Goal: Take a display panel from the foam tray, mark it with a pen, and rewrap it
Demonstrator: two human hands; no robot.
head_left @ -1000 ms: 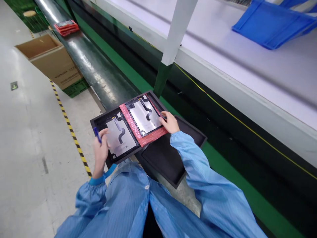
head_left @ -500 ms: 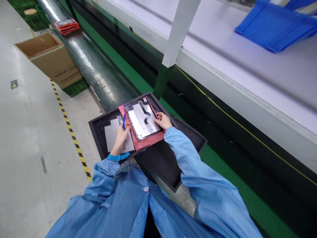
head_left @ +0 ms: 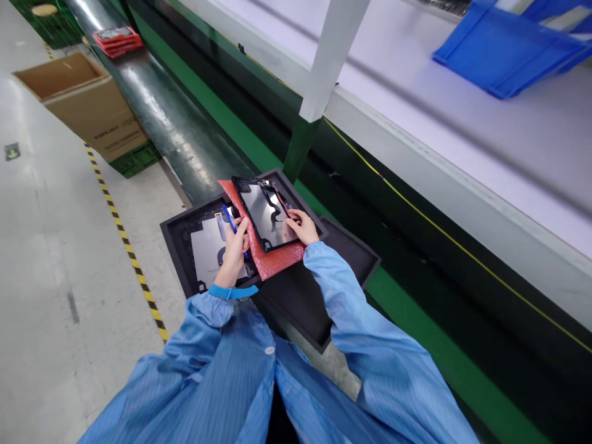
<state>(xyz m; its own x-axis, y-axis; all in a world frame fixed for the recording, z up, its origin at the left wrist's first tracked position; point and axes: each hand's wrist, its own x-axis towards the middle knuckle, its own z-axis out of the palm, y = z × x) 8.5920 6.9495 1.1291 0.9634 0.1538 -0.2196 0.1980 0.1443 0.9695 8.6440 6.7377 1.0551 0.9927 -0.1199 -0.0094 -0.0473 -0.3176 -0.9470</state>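
Note:
My left hand is closed around a blue pen, its fingertips at the left edge of a red bubble-wrap sheet. On the sheet lies a tablet screen panel, silvery with a dark frame and a curved black ribbon cable. My right hand pinches this panel at its right edge; its fingertips are partly hidden. Panel and sheet rest tilted over a black tray. Beneath my left hand, a second screen panel lies inside that tray.
Under the first tray sits another black tray. A dark conveyor belt runs up to the left, carrying a stack of red-wrapped panels. Beside it stands a cardboard box. At right are a white post and a blue bin.
The upper panel and bubble wrap have tilted, the left side rising off the tray. My left hand has moved right to the wrap's edge, with the pen now leaning the other way.

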